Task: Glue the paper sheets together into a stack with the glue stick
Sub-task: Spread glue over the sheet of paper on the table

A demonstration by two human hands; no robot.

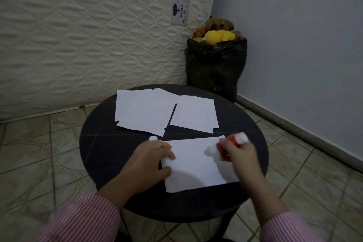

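Note:
A white paper sheet [196, 165] lies near the front of the round black table [110, 149]. My left hand [153, 158] presses flat on the sheet's left edge. My right hand [238, 153] grips a red and white glue stick [232, 141], blurred by motion, with its white tip down on the sheet's upper right part. The small white cap [153, 138] stands on the table just beyond my left hand. Further back lie loose white sheets: an overlapping pile on the left [141, 112] and a stack on the right [194, 113].
A quilted mattress [88, 35] leans upright behind the table. A black bag full of plush toys [216, 65] stands in the corner against the grey wall [294, 35]. Tiled floor [39, 153] surrounds the table.

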